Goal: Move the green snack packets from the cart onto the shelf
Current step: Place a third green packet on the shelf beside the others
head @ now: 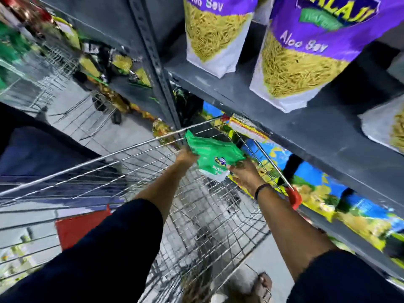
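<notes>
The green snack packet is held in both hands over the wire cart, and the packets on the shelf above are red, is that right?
Not quite. The head view shows the packets on the shelf are purple, not red. The rest holds: left hand and right hand hold the green snack packet over the wire cart.

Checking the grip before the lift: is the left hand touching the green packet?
Touching. The head view shows the left hand gripping the green packet at its left edge, no gap.

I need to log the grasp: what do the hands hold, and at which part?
Both hands hold one green snack packet above the cart: the left hand at its upper left edge, the right hand at its lower right edge.
</notes>
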Demonstrator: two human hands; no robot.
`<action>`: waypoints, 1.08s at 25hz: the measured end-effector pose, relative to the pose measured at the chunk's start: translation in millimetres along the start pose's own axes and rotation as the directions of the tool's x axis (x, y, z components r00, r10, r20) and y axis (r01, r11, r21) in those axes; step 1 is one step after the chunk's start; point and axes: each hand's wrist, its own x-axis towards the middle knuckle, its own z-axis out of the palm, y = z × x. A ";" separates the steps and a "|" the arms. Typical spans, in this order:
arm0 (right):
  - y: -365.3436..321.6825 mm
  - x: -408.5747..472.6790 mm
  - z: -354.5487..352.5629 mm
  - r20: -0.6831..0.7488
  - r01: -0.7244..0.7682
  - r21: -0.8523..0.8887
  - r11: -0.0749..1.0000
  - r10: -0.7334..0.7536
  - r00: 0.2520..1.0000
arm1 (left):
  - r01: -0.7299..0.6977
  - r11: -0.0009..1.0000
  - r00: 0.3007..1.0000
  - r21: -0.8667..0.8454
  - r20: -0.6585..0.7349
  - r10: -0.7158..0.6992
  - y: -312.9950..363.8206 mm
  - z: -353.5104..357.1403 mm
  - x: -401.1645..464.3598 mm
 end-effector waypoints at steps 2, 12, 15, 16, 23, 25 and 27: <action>5.9 1.1 3.9 -0.043 0.026 -0.043 0.999 -0.028 0.999 | 0.042 0.999 0.995 -0.025 -0.090 -0.044 -1.7 9.1 0.9; -17.4 -105.0 -35.3 -0.098 0.240 -0.009 0.971 -0.239 0.966 | -0.311 0.936 0.913 -0.167 -0.325 0.246 -4.0 10.5 -119.9; -34.6 -157.9 -57.3 -0.061 0.367 0.036 0.930 -0.365 0.929 | -0.490 0.857 0.817 -0.160 -0.427 0.388 -3.1 3.4 -159.0; -40.1 -181.1 -68.1 -0.067 0.424 0.025 0.905 -0.422 0.904 | -0.536 0.833 0.779 -0.137 -0.461 0.425 1.5 3.3 -176.9; -56.0 -299.0 -149.5 -0.264 0.608 0.095 0.788 -0.569 0.779 | -0.752 0.659 0.585 -0.004 -0.465 0.664 87.8 24.7 -318.4; -49.9 -317.3 -182.5 -0.369 0.618 0.117 0.777 -0.544 0.753 | -0.800 0.600 0.552 0.004 -0.386 0.739 110.0 45.7 -337.8; -41.0 -334.9 -219.5 -0.466 0.618 0.100 0.780 -0.512 0.721 | -0.828 0.560 0.536 -0.011 -0.303 0.788 135.2 73.0 -347.0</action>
